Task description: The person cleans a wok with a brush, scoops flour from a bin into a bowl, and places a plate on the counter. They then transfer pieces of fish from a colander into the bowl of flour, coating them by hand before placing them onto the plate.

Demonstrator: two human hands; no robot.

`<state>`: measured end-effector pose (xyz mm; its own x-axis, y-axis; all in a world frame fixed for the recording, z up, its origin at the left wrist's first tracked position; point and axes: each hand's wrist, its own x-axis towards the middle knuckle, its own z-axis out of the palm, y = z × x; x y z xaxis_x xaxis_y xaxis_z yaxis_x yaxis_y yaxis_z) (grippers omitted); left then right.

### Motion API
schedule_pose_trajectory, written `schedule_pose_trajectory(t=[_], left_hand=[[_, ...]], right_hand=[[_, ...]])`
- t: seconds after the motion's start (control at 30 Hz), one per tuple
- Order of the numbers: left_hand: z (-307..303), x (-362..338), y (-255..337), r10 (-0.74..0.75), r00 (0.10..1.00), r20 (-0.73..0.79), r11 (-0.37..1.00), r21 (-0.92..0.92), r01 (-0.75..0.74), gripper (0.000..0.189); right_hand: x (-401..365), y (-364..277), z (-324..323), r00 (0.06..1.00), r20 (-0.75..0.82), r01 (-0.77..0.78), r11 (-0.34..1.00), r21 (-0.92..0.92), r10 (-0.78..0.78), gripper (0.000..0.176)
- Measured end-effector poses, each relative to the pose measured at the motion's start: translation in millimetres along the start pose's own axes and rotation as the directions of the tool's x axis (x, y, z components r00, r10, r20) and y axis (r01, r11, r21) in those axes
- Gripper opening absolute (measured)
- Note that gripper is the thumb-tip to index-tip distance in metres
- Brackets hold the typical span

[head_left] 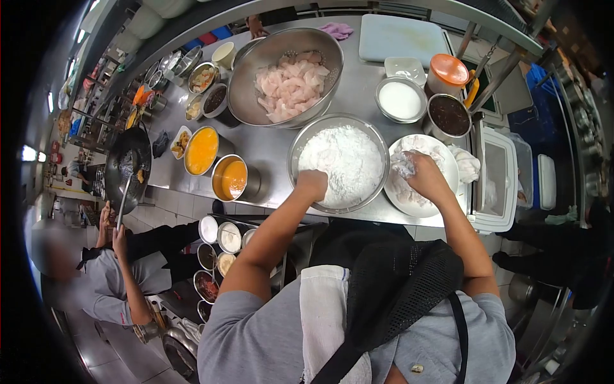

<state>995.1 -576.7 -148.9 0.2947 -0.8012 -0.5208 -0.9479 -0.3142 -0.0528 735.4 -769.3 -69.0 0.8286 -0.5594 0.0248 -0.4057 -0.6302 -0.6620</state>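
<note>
My left hand [312, 185] reaches over the near-left rim of a metal bowl [291, 160] of white flour [342, 153]. Its fingers are sunk in the powder and hidden. Over a white plate [416, 210] to the right, my right hand [422, 171] is curled, its fingertips caked in white. Whatever lies between those fingers cannot be made out. Flour-coated pale pieces [404, 192] lie on the plate around it. Behind the flour bowl, a large metal colander [246, 96] holds raw pale meat strips [291, 86].
Two metal containers of orange liquid [230, 178] stand left. A bowl of white granules [400, 100], a pot of dark sauce [449, 115] and an orange-lidded tub [449, 70] stand back right. At far left, a co-worker [121, 275] holds a ladle at a wok [121, 166].
</note>
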Motion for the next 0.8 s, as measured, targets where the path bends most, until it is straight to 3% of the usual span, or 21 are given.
schedule_pose_trajectory(t=[0.2,0.27,0.3,0.33,0.43,0.47,0.53,0.57,0.6,0.67,0.8], left_hand=[[-37.0,-14.2,-7.0,-0.041,0.998,-0.041,0.98,-0.194,0.033,0.04],[-46.3,-14.9,-4.0,-0.147,0.947,-0.284,0.951,-0.304,0.057,0.034],[-37.1,-4.9,-3.9,-0.123,0.925,-0.359,0.948,-0.319,0.002,0.041],[-22.7,4.0,-3.2,-0.12,0.927,-0.357,0.948,-0.318,0.0,0.041],[2.8,22.6,1.2,0.14,0.971,-0.193,0.941,-0.279,-0.191,0.042],[-2.6,19.7,4.6,0.152,0.97,-0.191,0.941,-0.274,-0.201,0.042],[-10.9,10.3,10.5,0.219,0.976,0.016,0.94,-0.27,-0.207,0.04],[-10.7,8.9,12.2,0.213,0.977,0.03,0.939,-0.281,-0.196,0.037],[-10.5,6.7,13.7,0.215,0.976,0.029,0.94,-0.278,-0.199,0.037],[-11.6,4.8,20.1,0.181,0.969,-0.168,0.962,-0.176,-0.21,0.026],[-25.5,13.8,28.2,0.12,0.973,-0.195,0.976,-0.154,-0.151,0.025]], right_hand=[[-5.6,12.0,-7.7,1.0,-0.011,-0.028,0.999,0.015,0.028,0.045],[-6.2,13.8,-6.6,0.999,0.019,-0.042,0.999,0.007,0.042,0.045],[-7.2,14.2,-4.5,1.0,0.0,-0.029,0.999,0.023,0.029,0.043],[-8.8,14.6,-3.2,1.0,-0.021,-0.017,0.999,0.037,0.018,0.042],[-12.7,10.1,-6.9,0.999,-0.01,-0.042,0.998,0.037,0.042,0.039],[-15.2,11.2,-10.5,0.998,-0.017,-0.052,0.998,0.038,0.053,0.039],[-19.0,13.9,-16.2,0.996,-0.042,-0.074,0.996,0.052,0.077,0.038],[-19.8,17.3,-16.9,0.996,-0.044,-0.075,0.996,0.053,0.078,0.038],[-20.8,22.1,-17.6,0.994,-0.058,-0.089,0.995,0.047,0.092,0.039],[-21.9,27.7,-20.1,0.99,-0.079,-0.11,0.993,0.038,0.113,0.04],[-24.0,34.7,-25.7,0.987,-0.123,-0.106,0.994,0.01,0.107,0.042]])
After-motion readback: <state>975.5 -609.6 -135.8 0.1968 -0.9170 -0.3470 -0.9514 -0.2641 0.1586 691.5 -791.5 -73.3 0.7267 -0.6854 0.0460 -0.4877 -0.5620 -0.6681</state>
